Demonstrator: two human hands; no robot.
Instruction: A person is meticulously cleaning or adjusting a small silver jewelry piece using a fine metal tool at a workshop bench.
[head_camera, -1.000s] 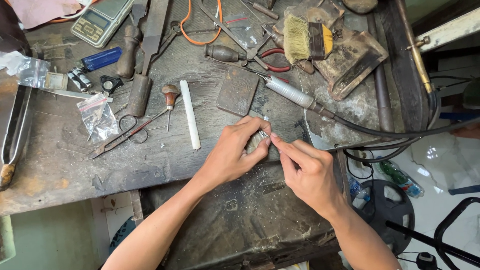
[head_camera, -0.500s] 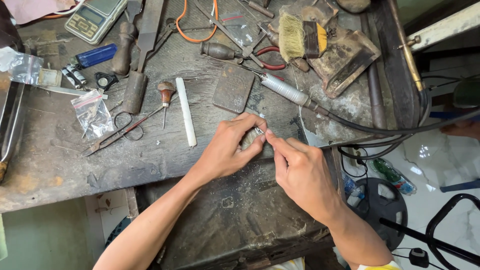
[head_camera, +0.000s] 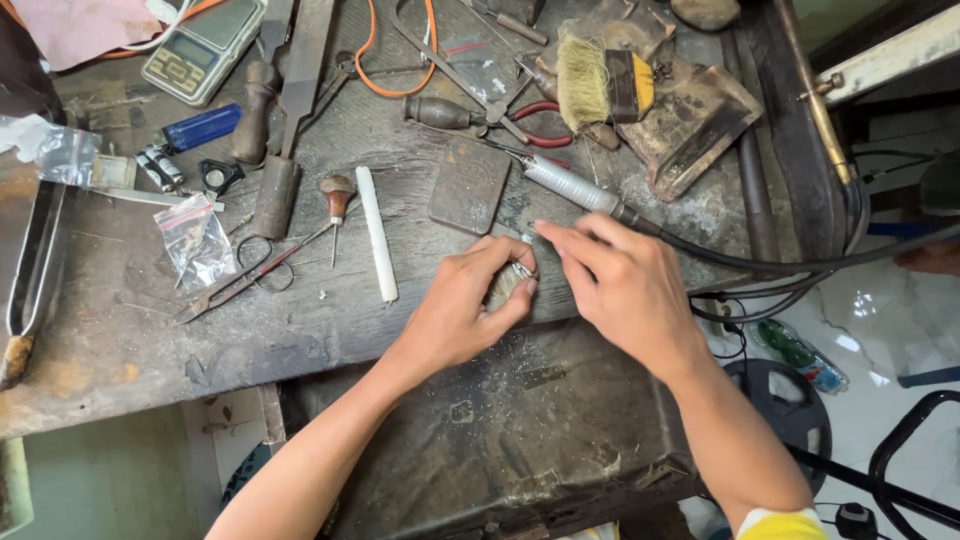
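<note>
Silver bit (head_camera: 521, 268) pinched in our left hand (head_camera: 462, 305) at desk (head_camera: 120, 340) edge; right hand (head_camera: 625, 290) fingers loose, apart, w/ nothing gripped.

Small metal piece at the worktop's front edge

The piece (head_camera: 521, 268) is tiny, silvery and shiny, too small to tell its exact shape. It sits pinched between the thumb and forefinger of the left hand (head_camera: 462, 308), at the top of a pale peg (head_camera: 503, 288) that juts from the worktop (head_camera: 150, 330) edge. The fingers (head_camera: 562, 238) of the right hand (head_camera: 628, 290) are just beside it, stretched out flat, seemingly touching. Most of the piece is hidden by the fingertips.
</note>
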